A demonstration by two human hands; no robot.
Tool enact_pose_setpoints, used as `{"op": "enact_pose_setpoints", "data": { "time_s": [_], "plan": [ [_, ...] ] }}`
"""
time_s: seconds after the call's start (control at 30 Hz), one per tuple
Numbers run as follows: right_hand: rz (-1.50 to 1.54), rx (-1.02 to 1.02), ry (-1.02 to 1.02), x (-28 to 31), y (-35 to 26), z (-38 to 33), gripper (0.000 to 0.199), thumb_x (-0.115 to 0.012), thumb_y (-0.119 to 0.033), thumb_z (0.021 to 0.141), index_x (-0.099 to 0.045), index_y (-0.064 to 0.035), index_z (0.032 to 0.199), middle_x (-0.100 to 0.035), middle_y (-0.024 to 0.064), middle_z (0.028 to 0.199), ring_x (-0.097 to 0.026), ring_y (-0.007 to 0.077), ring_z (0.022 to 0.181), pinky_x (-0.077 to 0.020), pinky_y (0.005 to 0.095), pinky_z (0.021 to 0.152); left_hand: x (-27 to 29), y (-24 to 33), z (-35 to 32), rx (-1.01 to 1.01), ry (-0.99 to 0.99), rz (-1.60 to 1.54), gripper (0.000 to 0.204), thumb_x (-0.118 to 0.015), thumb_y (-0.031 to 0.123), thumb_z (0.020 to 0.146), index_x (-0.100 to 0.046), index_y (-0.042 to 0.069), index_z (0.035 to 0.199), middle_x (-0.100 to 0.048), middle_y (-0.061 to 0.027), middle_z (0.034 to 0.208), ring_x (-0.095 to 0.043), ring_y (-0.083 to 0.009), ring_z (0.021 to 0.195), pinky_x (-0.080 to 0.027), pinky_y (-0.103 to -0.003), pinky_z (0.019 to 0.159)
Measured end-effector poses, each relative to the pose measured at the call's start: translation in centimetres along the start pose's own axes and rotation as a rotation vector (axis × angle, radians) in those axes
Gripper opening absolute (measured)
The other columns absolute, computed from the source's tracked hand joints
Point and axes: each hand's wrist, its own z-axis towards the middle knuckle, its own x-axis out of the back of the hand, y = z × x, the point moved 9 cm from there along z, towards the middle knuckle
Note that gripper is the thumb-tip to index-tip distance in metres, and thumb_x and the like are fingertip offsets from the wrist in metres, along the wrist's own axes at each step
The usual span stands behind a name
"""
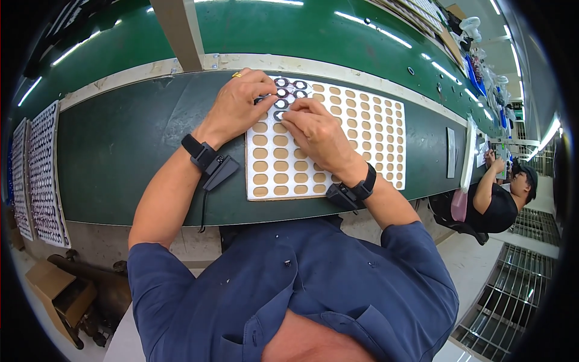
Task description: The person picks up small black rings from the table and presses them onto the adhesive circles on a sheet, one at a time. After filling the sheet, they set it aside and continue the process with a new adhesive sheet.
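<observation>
A white board with rows of oval tan cut-outs lies on the bench in front of me. Several small black oval parts with pale centres fill slots at its far left corner. My right hand is closed in a pinch at the edge of one black oval part, the nearest of the group. Just to the left, my left hand has its thumb and fingers drawn together over the neighbouring parts. Whatever lies between those fingertips is hidden. Both wrists wear black strapped devices.
The dark green bench top surrounds the board. Panels full of similar parts stand at the far left. A beige post rises beyond my left hand. On the right, a co-worker sits at the bench; a cardboard box is at lower left.
</observation>
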Motion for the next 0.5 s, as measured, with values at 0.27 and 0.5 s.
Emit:
{"op": "enact_pose_setpoints", "data": {
  "time_s": [0.27, 0.5],
  "plan": [
    [-0.133, 0.106, 0.012, 0.5, -0.7, -0.1, 0.017, -0.082, -0.013, 0.085, -0.081, -0.0091, 0.102, -0.072, 0.01, 0.1, -0.065, 0.0289, 0.103, -0.0509, 0.0455, 0.09, 0.4, 0.0, -0.2, -0.033, -0.002, 0.014, 0.01, -0.077, 0.008, 0.088, -0.074, 0.002, 0.094, -0.072, -0.0091, 0.099, -0.066, -0.0307, 0.097, -0.055, -0.041, 0.083],
    [-0.162, -0.058, 0.117, 6.3, 12.5, 7.0, 0.018, -0.073, -0.013, 0.093, -0.078, -0.0089, 0.11, -0.074, 0.0185, 0.095, -0.07, 0.0382, 0.096, -0.0575, 0.0477, 0.083, 1.5, 0.8, -0.5, 0.029, 0.069, -0.085, 0.011, -0.077, 0.006, 0.089, -0.07, -0.001, 0.083, -0.071, -0.0047, 0.099, -0.063, -0.0177, 0.079, -0.048, -0.03, 0.067]
  ]
}}
